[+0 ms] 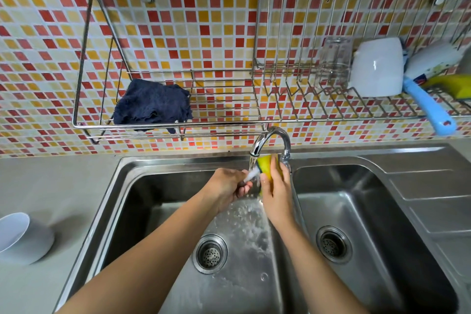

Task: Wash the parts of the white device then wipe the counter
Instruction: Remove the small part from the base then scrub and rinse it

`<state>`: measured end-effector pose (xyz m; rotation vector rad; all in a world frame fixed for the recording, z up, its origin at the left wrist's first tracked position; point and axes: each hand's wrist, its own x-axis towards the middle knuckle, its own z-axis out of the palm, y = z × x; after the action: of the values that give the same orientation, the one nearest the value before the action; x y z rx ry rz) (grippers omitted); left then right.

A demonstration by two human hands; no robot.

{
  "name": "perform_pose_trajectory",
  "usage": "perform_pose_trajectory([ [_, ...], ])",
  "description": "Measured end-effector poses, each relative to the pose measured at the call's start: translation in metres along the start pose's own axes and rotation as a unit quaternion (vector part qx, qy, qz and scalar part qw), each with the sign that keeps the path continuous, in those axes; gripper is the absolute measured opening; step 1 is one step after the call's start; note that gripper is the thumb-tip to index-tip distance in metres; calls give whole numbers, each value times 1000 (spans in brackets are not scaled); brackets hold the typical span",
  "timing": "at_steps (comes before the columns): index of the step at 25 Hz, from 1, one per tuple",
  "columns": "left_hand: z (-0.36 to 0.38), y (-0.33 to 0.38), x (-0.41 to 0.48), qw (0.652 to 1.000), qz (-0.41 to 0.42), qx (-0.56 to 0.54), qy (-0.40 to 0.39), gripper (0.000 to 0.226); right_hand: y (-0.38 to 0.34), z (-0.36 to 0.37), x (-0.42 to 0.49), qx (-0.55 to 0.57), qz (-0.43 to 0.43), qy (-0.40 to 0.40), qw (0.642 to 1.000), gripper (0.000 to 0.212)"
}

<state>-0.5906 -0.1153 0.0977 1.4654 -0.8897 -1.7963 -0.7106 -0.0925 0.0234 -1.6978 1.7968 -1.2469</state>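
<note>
Over the left sink basin (pixel 142 194), my left hand (pixel 226 187) grips a small white part (pixel 252 174) under the running tap (pixel 270 140). My right hand (pixel 276 194) grips a yellow sponge (pixel 266 164) pressed against that part. Water streams from the spout onto the part and splashes down into the basin. Most of the white part is hidden by my fingers. A white bowl-shaped part (pixel 20 237) lies tilted on the grey counter (pixel 63 186) at the left.
A dark blue cloth (pixel 153 106) lies in the wire wall rack (pixel 84 58). The rack's right side holds a glass (pixel 334 61), a white cup (pixel 377 66), a blue-handled brush (pixel 428 107) and a yellow item (pixel 453 84). The right basin (pixel 382 199) and drainboard (pixel 433 199) sit beside.
</note>
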Motion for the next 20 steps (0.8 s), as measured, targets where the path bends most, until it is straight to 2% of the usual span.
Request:
perform_pose_trajectory([
  [4, -3, -3, 5, 999, 26, 15, 34, 22, 2, 3, 1, -17, -5, -34, 999, 54],
  [7, -10, -6, 10, 988, 60, 124, 67, 10, 17, 2, 14, -14, 102, -71, 992, 58],
  [10, -14, -4, 8, 941, 142, 281, 127, 6, 35, -1, 29, -41, 151, -149, 976, 61],
  [12, -12, -2, 3, 906, 194, 353, 128, 23, 38, 0, 40, -61, 149, -193, 968, 62],
  [14, -9, 0, 1, 866, 254, 414, 115, 24, 36, 1, 50, -90, 143, -214, 962, 64],
  [15, -8, 0, 1, 859, 272, 419, 110, 20, 37, 1, 54, -105, 143, -211, 961, 64],
  [18, -4, 2, 4, 881, 276, 370, 107, 14, 45, -1, 53, -129, 126, -213, 960, 62],
  [20, -2, 2, 8, 882, 275, 364, 115, 16, 61, 4, 43, -150, 98, -237, 955, 55],
])
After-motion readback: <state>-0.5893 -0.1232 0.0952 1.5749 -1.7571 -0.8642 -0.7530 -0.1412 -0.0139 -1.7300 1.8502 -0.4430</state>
